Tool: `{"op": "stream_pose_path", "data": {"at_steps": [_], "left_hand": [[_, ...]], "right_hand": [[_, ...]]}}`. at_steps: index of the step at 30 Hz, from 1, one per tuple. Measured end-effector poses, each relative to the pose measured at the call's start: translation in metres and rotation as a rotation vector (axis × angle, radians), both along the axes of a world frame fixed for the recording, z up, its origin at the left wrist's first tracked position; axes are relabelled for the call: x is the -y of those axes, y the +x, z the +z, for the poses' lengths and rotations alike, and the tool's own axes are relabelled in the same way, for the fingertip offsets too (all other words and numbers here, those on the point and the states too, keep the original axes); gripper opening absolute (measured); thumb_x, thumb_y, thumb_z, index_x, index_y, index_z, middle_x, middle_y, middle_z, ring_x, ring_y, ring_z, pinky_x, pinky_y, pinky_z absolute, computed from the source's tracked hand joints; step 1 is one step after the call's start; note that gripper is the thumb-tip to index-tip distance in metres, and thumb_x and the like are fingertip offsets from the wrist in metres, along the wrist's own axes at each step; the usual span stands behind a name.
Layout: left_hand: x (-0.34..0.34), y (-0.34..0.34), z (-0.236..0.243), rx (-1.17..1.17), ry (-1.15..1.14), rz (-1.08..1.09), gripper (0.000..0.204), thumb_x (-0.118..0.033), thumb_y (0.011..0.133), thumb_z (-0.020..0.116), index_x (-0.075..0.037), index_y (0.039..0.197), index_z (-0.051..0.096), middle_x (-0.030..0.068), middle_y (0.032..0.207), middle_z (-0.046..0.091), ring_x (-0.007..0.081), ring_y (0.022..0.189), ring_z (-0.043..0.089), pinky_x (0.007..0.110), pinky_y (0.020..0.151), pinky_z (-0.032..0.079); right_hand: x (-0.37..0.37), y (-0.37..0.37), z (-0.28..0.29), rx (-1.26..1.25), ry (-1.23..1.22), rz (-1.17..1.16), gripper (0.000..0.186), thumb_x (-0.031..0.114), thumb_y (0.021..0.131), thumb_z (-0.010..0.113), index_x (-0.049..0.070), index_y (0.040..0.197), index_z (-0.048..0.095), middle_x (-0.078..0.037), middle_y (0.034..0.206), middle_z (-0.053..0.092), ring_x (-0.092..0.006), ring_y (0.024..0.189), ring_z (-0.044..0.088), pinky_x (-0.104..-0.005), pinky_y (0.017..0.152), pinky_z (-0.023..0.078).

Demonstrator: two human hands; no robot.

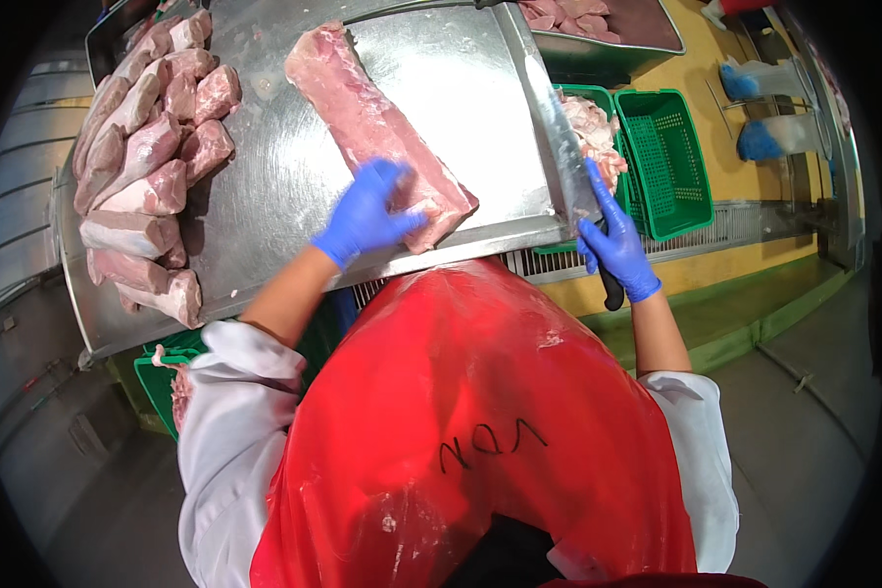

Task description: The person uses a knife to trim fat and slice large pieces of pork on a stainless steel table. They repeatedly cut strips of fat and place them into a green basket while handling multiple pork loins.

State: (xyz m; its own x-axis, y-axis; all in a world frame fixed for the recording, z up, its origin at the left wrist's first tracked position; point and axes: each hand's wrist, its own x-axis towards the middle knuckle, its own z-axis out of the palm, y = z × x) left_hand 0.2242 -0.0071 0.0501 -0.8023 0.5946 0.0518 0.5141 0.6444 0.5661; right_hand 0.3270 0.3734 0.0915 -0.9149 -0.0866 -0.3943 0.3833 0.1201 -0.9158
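A long pork loin (372, 118) lies slantwise on the steel table (265, 186), its near end close to the front rim. My left hand (367, 214), in a blue glove, is over that near end with fingers spread, a little blurred. Out at the table's right edge, my right hand (619, 250), also gloved in blue, grips a knife by its black handle (612, 291), with the index finger stretched forward. The blade is hard to tell from the shiny metal rim beside it.
Several cut pork pieces (147, 157) are heaped on the table's left side. Right of the table stand a green crate (666, 167) and another holding pale trimmings (590, 127). A steel bin (647, 44) with meat is farther back. Another green crate (155, 387) sits below left.
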Motion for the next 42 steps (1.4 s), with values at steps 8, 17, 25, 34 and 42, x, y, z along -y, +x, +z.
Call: {"op": "stream_pose_path", "data": {"at_steps": [8,17,25,34,42], "left_hand": [[0.056,0.095,-0.07,0.39,0.551,0.548,0.013,-0.016,0.101,0.063,-0.003,0.103,0.061,0.0055,0.086,0.061,0.0142,0.075,0.056,0.03,0.069,0.049],[0.034,0.045,0.047,0.287,0.582,0.5,0.006,-0.005,0.099,0.063,-0.001,0.095,0.065,0.0031,0.089,0.062,0.0083,0.074,0.056,0.025,0.066,0.048],[-0.142,-0.017,0.104,0.437,0.178,-0.158,0.071,-0.024,0.089,0.074,-0.003,0.149,0.041,0.0218,0.129,0.063,0.0348,0.106,0.068,0.04,0.089,0.057],[0.018,-0.164,-0.019,-0.428,-0.465,-0.62,0.086,-0.016,0.062,0.081,-0.001,0.141,0.05,0.0233,0.137,0.058,0.0388,0.13,0.055,0.047,0.117,0.036],[-0.023,-0.162,-0.016,0.391,-0.457,-0.506,0.065,-0.028,0.059,0.08,0.002,0.116,0.069,0.0255,0.1,0.072,0.0382,0.097,0.07,0.041,0.091,0.054]], "right_hand": [[0.066,-0.081,-0.027,-0.076,0.104,0.428,0.076,0.023,0.099,0.056,0.028,0.165,0.019,-0.003,0.072,0.059,-0.012,0.058,0.055,-0.0316,0.058,0.053],[0.115,-0.067,-0.016,0.182,-0.041,1.136,0.074,0.015,0.099,0.047,0.026,0.165,0.014,-0.011,0.074,0.066,-0.0191,0.058,0.065,-0.0334,0.06,0.057],[0.053,-0.05,-0.046,0.237,-0.046,0.561,0.074,0.016,0.097,0.058,0.02,0.163,0.025,-0.007,0.07,0.062,-0.0157,0.057,0.061,-0.0312,0.055,0.054],[-0.047,0.041,-0.036,0.131,-0.11,-0.282,0.08,0.001,0.099,0.054,0.024,0.165,0.016,-0.004,0.081,0.06,-0.0086,0.058,0.054,-0.023,0.046,0.047],[-0.03,0.067,-0.021,0.166,-0.083,-0.429,0.081,0.006,0.099,0.056,0.023,0.166,0.015,-0.003,0.082,0.059,-0.0084,0.057,0.054,-0.0225,0.045,0.046]]}}
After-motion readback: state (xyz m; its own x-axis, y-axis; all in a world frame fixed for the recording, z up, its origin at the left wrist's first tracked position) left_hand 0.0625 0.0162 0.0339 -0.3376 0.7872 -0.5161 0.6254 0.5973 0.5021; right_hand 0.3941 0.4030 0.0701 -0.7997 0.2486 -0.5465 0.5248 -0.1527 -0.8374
